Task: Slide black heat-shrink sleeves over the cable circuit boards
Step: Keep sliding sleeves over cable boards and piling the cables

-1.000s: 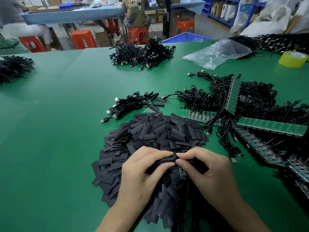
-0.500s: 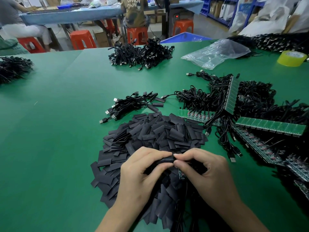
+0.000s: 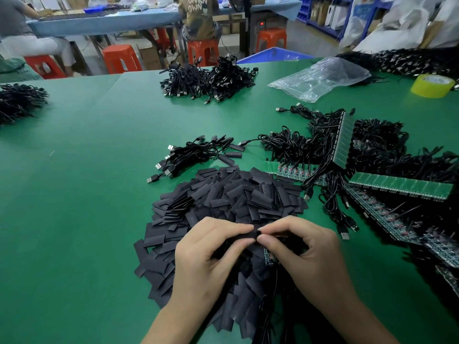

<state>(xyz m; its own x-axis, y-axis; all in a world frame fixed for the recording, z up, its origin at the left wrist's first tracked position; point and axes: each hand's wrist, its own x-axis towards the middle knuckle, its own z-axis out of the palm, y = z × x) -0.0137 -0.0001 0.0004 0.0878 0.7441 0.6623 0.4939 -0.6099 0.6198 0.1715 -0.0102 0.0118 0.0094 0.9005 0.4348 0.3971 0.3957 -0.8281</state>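
Now, low in the frame, left hand [image 3: 213, 247] and right hand [image 3: 300, 247] pinch one sleeve [image 3: 244, 236]; next, seemingly, pushing it over the circuit board [image 3: 269, 255].

The counter [image 3: 74, 194] is plain deep green. The heap of heat-shrink sleeves [image 3: 231, 199] is matte black, a few with faint pale print. The cables [image 3: 198, 155] are black with silvery plugs. The circuit board strips [image 3: 402, 186] are green, some dotted with red. The tape roll [image 3: 432, 85] is yellow, the plastic bag [image 3: 320, 76] clear, the stools [image 3: 121, 58] orange-red.
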